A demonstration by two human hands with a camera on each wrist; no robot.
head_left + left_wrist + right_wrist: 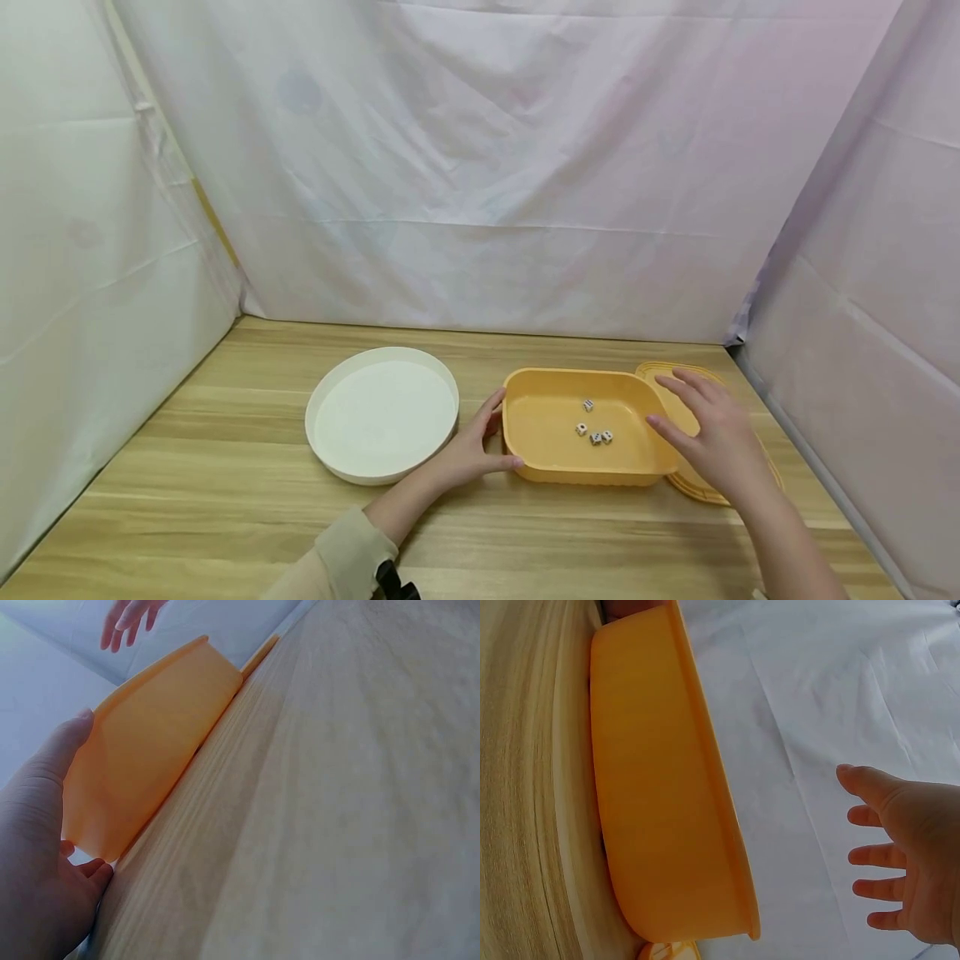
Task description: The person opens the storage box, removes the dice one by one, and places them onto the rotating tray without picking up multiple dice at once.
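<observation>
Hands (480,446) (708,437) flanking orange tray (547,467)

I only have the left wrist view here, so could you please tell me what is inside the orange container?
Observer: Four small dice lie on the floor of the orange container.
Operator: Thank you. Is the right hand touching it?
Observer: No, the right hand hovers with spread fingers above its right rim, apart from it.
Operator: What lies left of the left hand?
Observer: A round white tray sits on the table, just beyond the left hand.

White round tray (382,414), wooden table (225,500)
</observation>
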